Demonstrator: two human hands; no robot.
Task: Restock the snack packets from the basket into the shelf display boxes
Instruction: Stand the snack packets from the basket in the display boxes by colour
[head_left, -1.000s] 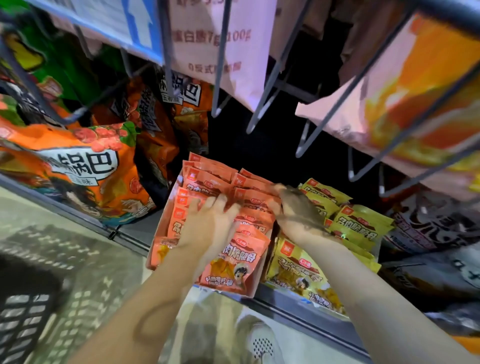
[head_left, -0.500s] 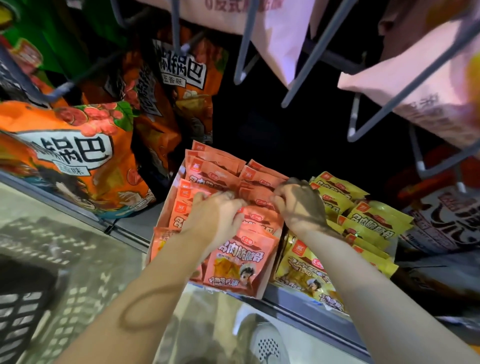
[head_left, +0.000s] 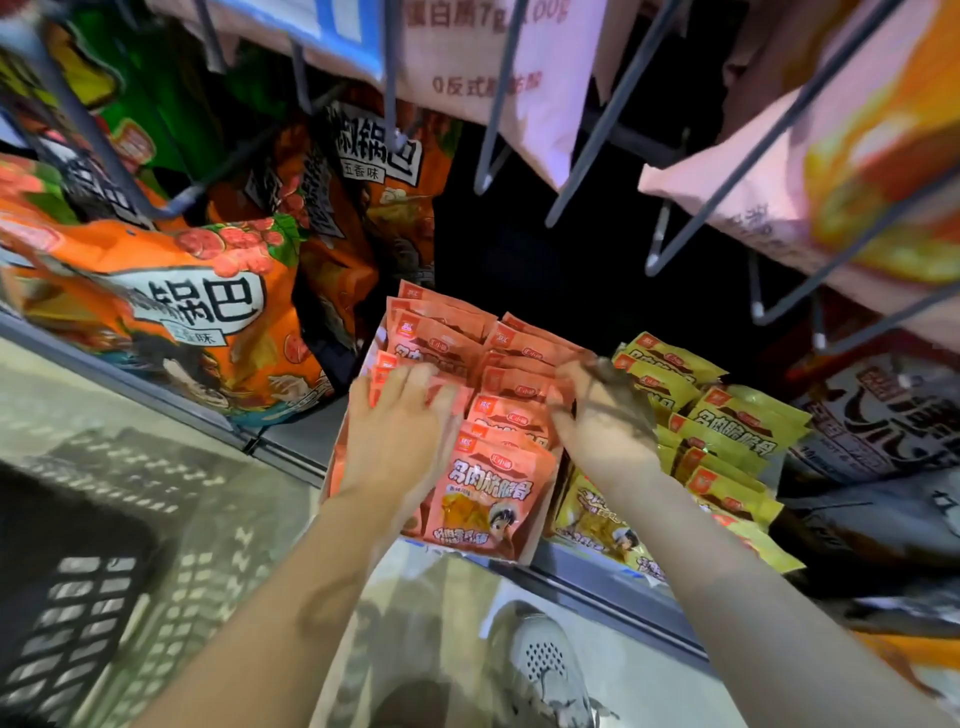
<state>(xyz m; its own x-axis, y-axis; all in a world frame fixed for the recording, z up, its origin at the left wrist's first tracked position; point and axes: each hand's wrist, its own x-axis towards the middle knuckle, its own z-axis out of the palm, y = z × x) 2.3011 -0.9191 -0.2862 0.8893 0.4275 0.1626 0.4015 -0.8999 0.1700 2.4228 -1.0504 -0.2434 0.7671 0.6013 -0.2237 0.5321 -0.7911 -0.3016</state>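
On the shelf (head_left: 291, 441), orange packets (head_left: 483, 493) lie under both hands (head_left: 400, 436).

A shelf edge (head_left: 597, 577) of grey metal runs across, the recess behind it dark. Grey wire hooks (head_left: 613, 119) hang from above. The pale glossy floor (head_left: 67, 410) below reflects light, with a grey shoe (head_left: 545, 660) on it. Large orange bags (head_left: 171, 312) stand at left.

Glossy plastic film on orange snack packets (head_left: 483, 493) and yellow packets (head_left: 737, 431); smooth grey metal wire hooks (head_left: 613, 114); dark perforated plastic basket (head_left: 67, 623).
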